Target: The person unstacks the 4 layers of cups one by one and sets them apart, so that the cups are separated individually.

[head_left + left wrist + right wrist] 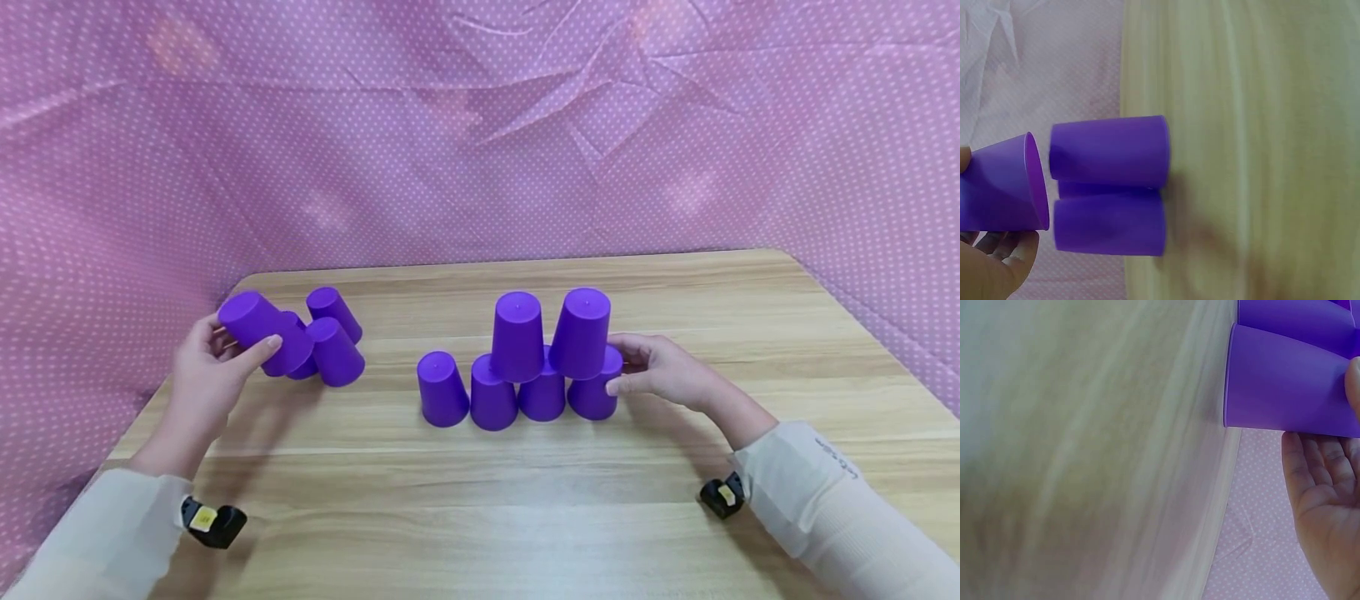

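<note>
here, the left hand (204,382) grips a raised purple cup (258,327), its thumb laid on the near side and its fingers curled round the other. that held cup is tilted, its closed end up and its open rim facing down to the right, off the desk (465,508). just beside it, three more purple cups stand upside down in a cluster: a rear cup (339,312), a front cup (339,357) and a partly hidden cup (307,367).

near the middle of the desk, four inverted cups form a row: a leftmost cup (442,392), a second cup (493,404), a third cup (542,402) and a rightmost cup (591,402). an upper left cup (517,340) rests across the second and third, and an upper right cup (583,333) across the third and rightmost, both upside down as well. the right hand (669,371) pinches the rightmost cup near its narrow end, thumb on the near side, fingers at the far side.

both arms have pale sleeves (825,492), with a small black device (217,525) at each wrist. a pink dotted cloth (480,167) hangs behind the desk.
</note>
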### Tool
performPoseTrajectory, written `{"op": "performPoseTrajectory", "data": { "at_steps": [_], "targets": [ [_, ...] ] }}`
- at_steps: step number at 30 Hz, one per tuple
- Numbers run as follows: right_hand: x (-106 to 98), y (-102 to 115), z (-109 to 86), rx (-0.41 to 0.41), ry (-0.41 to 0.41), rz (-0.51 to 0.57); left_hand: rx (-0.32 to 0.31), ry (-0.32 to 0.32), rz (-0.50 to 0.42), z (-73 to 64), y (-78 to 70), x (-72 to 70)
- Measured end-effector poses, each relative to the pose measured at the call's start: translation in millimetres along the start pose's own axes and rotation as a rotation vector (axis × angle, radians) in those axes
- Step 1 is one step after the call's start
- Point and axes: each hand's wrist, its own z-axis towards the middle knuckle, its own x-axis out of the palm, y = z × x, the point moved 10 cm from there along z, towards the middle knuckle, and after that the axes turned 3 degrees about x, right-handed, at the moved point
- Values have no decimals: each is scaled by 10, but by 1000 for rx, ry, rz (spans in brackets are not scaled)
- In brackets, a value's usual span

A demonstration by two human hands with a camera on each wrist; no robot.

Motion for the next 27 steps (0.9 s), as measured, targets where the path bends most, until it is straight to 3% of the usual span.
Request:
{"op": "performPoseTrajectory", "data": {
  "at_steps": [7,14,27],
  "targets": [
    [-3,-12,-16,-13,-1,-4,-52,40,48,-78,161,20],
    [-2,-27,-24,-18,-4,1,-30,51,64,-88,293,55],
    [2,-28,-27,-2,-1,-5,-98,107,69,-104,552,250]
  ]
}}
